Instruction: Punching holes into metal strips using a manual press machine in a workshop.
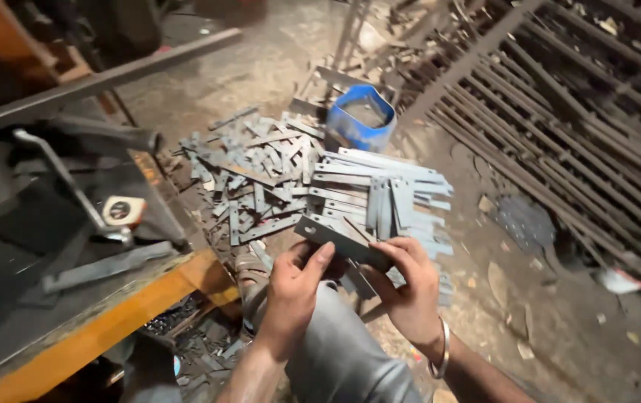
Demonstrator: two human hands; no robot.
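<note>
Fingers of the left hand [296, 289] and right hand [408, 287] are clamped on a flat metal strip [339, 242], held level above the lap. Judged rigid, moderately heavy for its size, with cut edges likely sharp; grip the flat faces near each end. Beyond lies a pile of like strips [313, 183] on the floor, a blue container [361, 123] behind, and the bench [104, 317] at left.

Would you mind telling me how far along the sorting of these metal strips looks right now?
Done: a row of long flat strips lies stacked side by side on the floor. In hand: the left hand and right hand together hold one flat metal strip. Left: a loose, jumbled heap of shorter pieces beside the blue container looks unsorted.
</note>
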